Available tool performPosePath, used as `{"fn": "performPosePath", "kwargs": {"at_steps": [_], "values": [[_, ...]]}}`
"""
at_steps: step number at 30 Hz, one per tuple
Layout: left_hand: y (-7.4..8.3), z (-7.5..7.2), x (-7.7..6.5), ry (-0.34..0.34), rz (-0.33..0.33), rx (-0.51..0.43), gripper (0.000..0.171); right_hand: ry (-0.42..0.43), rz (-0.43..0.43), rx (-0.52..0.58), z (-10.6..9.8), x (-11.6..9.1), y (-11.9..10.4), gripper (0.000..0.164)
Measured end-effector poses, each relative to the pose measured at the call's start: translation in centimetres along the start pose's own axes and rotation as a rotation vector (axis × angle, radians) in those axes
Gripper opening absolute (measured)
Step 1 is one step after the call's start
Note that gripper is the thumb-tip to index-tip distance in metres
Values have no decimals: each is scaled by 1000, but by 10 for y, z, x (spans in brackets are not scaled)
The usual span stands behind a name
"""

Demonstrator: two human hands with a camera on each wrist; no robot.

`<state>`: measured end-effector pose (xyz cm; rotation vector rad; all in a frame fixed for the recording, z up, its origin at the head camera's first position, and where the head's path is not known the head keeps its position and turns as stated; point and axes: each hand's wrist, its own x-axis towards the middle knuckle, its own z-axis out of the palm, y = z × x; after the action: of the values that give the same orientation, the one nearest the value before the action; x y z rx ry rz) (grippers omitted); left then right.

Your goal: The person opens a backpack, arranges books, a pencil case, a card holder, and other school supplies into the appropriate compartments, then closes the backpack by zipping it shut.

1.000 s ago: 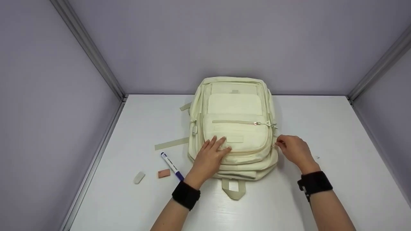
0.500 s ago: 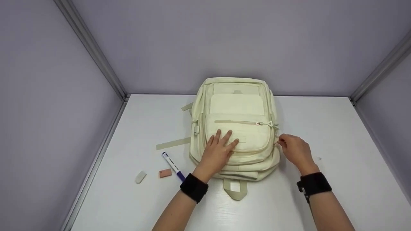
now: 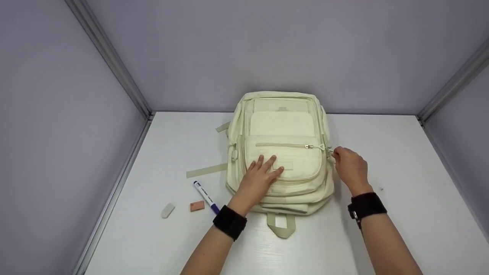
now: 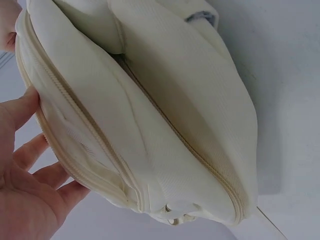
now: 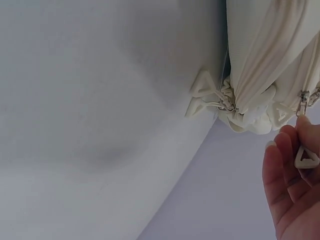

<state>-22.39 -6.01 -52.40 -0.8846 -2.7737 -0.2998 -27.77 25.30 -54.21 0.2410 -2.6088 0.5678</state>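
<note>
A cream backpack (image 3: 282, 124) lies front side up on the white table. My left hand (image 3: 256, 184) rests on its lower front with spread fingers; the left wrist view shows that hand (image 4: 35, 170) along the edge of the front pocket. At the bag's right side my right hand (image 3: 350, 168) pinches a zipper pull (image 5: 306, 159), whose triangular end pokes out between thumb and fingers in the right wrist view. Other triangular pulls (image 5: 204, 92) dangle beside it. Across the front runs a short zipper (image 3: 282, 145).
Left of the bag lie a blue-and-white marker (image 3: 205, 195), a pinkish eraser-like block (image 3: 197, 206) and a whitish eraser (image 3: 168, 210). A strap (image 3: 206, 170) sticks out leftward, and a carry loop (image 3: 282, 231) faces me. Grey-lilac walls (image 3: 282, 46) enclose the table.
My right hand has moved up along the bag's right side, away from me, with the zipper pull. Over the whole second, my left hand has shifted slightly right on the bag's front.
</note>
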Motion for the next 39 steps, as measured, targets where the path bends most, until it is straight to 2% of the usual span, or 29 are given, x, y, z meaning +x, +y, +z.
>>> {"fn": "performPosePath", "kwargs": {"at_steps": [7, 19, 26, 32, 39], "values": [[-3, 2, 3, 40, 10, -43, 35, -39, 50, 12, 2, 22, 1, 6], [-3, 2, 1, 29, -14, -82, 33, -108, 47, -1, 6, 54, -3, 7], [-2, 2, 5, 7, -29, -62, 33, -39, 1, -21, 8, 60, -3, 6], [0, 2, 4, -16, -45, -21, 33, 28, -6, -5, 10, 52, -2, 7], [0, -2, 2, 6, -40, -65, 32, 42, 7, -16, 10, 55, -3, 9]]}}
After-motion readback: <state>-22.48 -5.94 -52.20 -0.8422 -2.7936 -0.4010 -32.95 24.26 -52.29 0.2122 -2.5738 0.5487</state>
